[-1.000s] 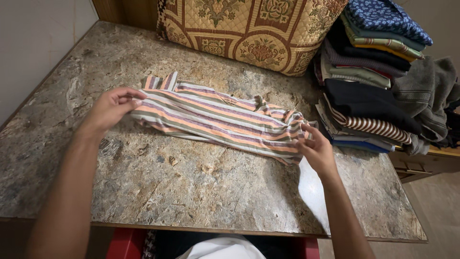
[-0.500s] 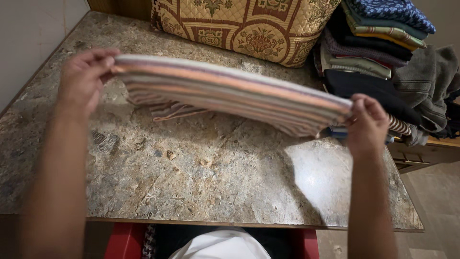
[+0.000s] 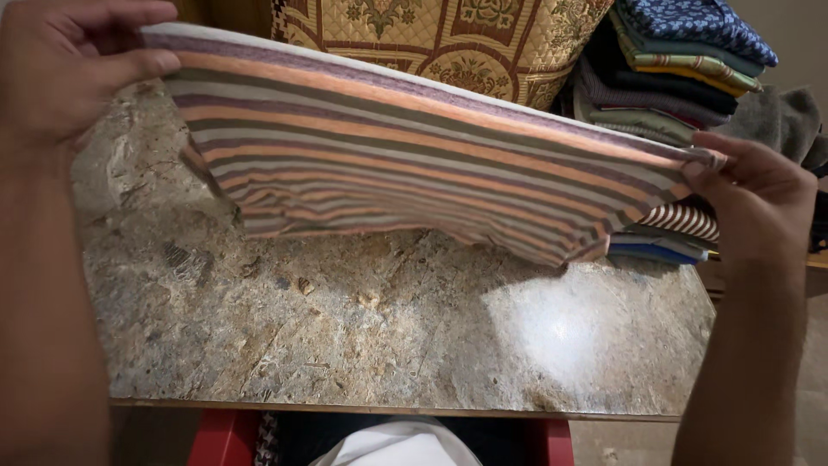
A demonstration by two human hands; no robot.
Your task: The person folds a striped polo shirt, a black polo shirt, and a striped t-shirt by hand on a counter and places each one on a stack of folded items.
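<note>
One striped garment (image 3: 414, 164) | left hand (image 3: 69, 73) pinching it | right hand (image 3: 755, 203) pinching it | one clothes stack (image 3: 673, 78)

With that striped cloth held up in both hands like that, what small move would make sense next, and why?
Probably lower it flat onto the stone tabletop. The left hand and right hand each pinch an end of the striped cloth, which hangs stretched above the surface with its lower edge loose. The bare slab lies right beneath it, and the pile of folded clothes sits off to the right.

Patterned cushion (image 3: 448, 43), folded clothes stack (image 3: 673, 78) (marble-look table (image 3: 345, 336))
</note>
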